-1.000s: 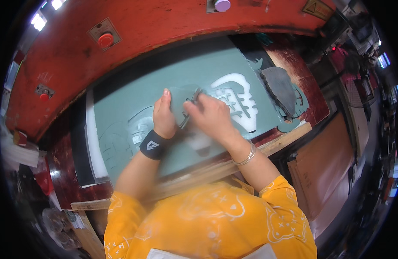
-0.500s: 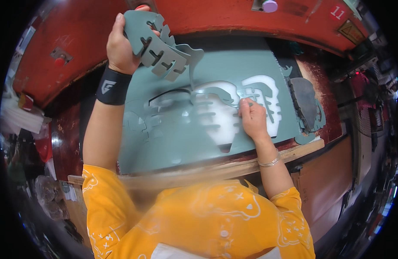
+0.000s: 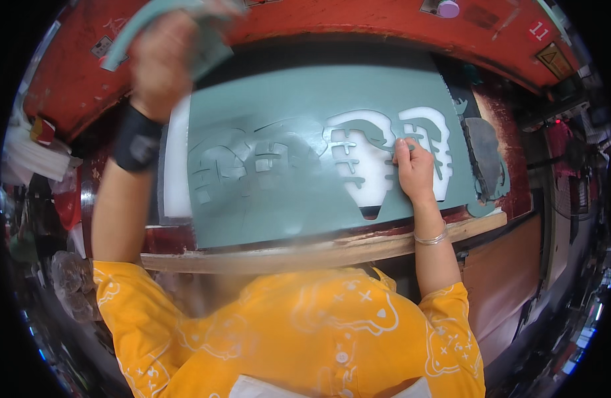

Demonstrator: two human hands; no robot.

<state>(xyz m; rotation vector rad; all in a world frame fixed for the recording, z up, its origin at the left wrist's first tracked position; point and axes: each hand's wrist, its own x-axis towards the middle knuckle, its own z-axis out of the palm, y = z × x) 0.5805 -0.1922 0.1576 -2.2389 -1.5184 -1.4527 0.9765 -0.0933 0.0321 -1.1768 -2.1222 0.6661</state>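
Note:
A grey-green sheet (image 3: 305, 86) lies flat in front of me, with two cut-out openings on its right part that show white beneath. Toward its left, cut outlines of similar curved, slotted shapes still sit in the sheet. My right hand (image 3: 415, 166) pinches the strip of sheet between the two openings. High at the upper left, my left hand (image 3: 165, 63) is smeared by motion. It holds bent grey-green cut pieces (image 3: 216, 56), slotted ones as the earlier frame shows; fingers and pieces are partly blurred.
A red machine beam (image 3: 358, 20) with a purple knob (image 3: 447, 8) spans the far side. A wooden edge strip (image 3: 319, 255) runs along the front. Scraps of cut sheet (image 3: 481, 159) lie at the right. White padding (image 3: 177, 166) shows at the sheet's left.
My left hand has swung up and left with the cut pieces, away from above the sheet. My right hand keeps its pinch; it and the sheet appear farther right in view.

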